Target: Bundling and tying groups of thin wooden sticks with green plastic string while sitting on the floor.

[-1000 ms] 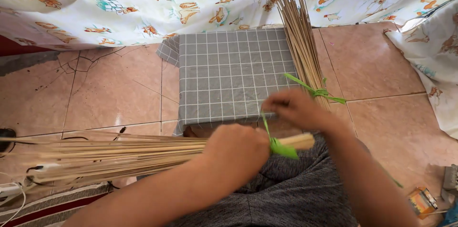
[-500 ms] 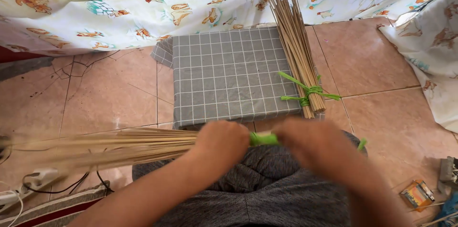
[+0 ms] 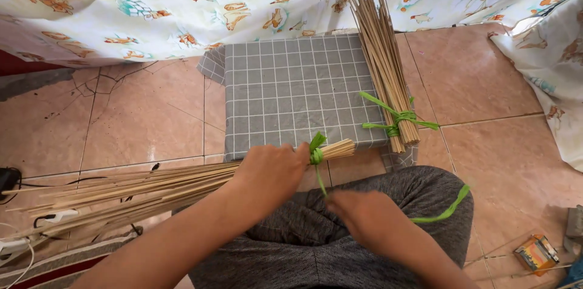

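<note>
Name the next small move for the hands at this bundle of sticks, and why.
Probably pull the green strip tight with the right hand. The left hand grips the stick bundle near its end, the strip already wraps it there, and its long tail runs loose over the lap.

Pink tiled floor [image 3: 121, 125], grey checked cushion [image 3: 291, 88], printed cloth [image 3: 182, 16] behind.
</note>
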